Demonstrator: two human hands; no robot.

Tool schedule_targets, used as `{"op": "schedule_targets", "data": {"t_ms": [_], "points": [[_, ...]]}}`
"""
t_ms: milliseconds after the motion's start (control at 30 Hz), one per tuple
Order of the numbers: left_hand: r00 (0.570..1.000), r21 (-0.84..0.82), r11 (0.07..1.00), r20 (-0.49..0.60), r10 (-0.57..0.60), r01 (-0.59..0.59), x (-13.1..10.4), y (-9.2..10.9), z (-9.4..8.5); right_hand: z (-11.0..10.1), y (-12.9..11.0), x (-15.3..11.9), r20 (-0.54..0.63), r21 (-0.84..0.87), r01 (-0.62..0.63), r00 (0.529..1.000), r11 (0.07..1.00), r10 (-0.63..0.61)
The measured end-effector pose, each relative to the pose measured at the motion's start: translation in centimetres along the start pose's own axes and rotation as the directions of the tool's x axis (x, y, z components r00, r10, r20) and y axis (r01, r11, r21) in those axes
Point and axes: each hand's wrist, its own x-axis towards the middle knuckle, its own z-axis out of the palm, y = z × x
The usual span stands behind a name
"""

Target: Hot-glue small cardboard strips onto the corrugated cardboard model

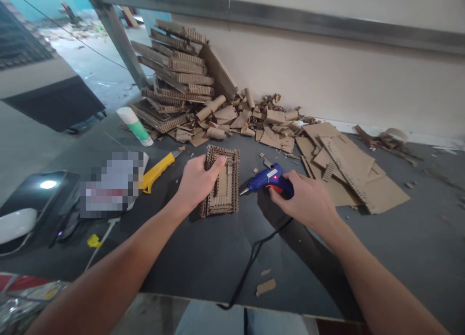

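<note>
My left hand (pixel 201 178) grips a small rectangular piece of layered corrugated cardboard (pixel 234 180), thumb on its top face and fingers around the left side. Its stepped ridges surround a flat middle. In my right hand (pixel 307 199) is a blue glue gun (pixel 267 176) with an orange trigger and a small lit red light. The metal nozzle points left, close to the cardboard piece's right edge; whether they touch I cannot tell. From the glue gun a black cord (pixel 254 252) runs down to the table's front edge.
A yellow-handled cutter (pixel 159 172) lies left of my left hand, near a white and green tube (pixel 135 127). Cardboard strips (pixel 189 66) are stacked at the back, with scraps (pixel 272 117) beside them. Flat cardboard sheets (pixel 385 190) lie right. A white mouse (pixel 18 224) sits far left.
</note>
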Motion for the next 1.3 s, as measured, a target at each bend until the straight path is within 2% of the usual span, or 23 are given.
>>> {"op": "schedule_targets", "data": {"t_ms": [100,167,267,333,367,433,500,733,933,1100,1200,1300], "points": [[1.0,-0.012,1.0,-0.011,0.007,-0.007,-0.1,0.1,-0.1,-0.3,0.2,-0.2,0.066,-0.089,0.04,0.997,0.995,-0.034],[1.0,-0.073,0.997,0.005,0.014,-0.014,-0.2,0.2,0.1,-0.4,0.3,-0.3,0.039,-0.122,0.092,0.995,0.988,-0.088],[0.999,-0.17,0.985,0.021,0.038,-0.033,-0.5,0.1,0.7,-0.9,0.0,0.0,-0.174,-0.066,0.142,0.973,0.988,-0.151],[0.998,-0.215,0.975,0.025,0.061,-0.054,-0.7,0.0,1.1,-1.5,-0.7,0.6,-0.311,0.079,0.19,0.937,0.979,-0.157],[0.997,-0.233,0.97,0.026,0.073,-0.065,-0.7,-0.1,1.3,-1.8,-1.1,1.1,-0.333,0.169,0.226,0.929,0.959,-0.16],[0.995,-0.257,0.963,0.027,0.095,-0.085,-0.9,-0.1,1.5,-2.2,-2.2,2.1,-0.316,0.318,0.282,0.932,0.905,-0.179],[0.994,-0.264,0.959,0.02,0.11,-0.101,-1.1,0.0,1.6,-2.4,-3.3,3.1,-0.297,0.375,0.309,0.933,0.874,-0.202],[0.992,-0.239,0.967,0.06,0.108,-0.091,-1.3,0.3,1.4,-1.9,-5.1,4.2,-0.246,0.372,0.341,0.933,0.863,-0.263],[0.992,-0.154,0.98,-0.006,0.125,-0.125,-1.3,0.4,1.4,-1.4,-5.8,4.1,-0.251,0.427,0.285,0.949,0.858,-0.19],[0.989,-0.109,0.983,-0.023,0.148,-0.15,-1.6,0.7,1.6,-0.9,-6.9,3.8,-0.268,0.51,0.182,0.962,0.841,-0.046],[0.986,-0.075,0.983,-0.029,0.166,-0.168,-1.7,0.9,1.7,-1.0,-7.3,3.6,-0.179,0.612,0.072,0.983,0.788,0.05],[0.982,-0.051,0.981,-0.039,0.183,-0.185,-1.8,1.0,1.7,-1.1,-7.5,3.4,-0.062,0.7,-0.021,0.994,0.714,0.09]]}}
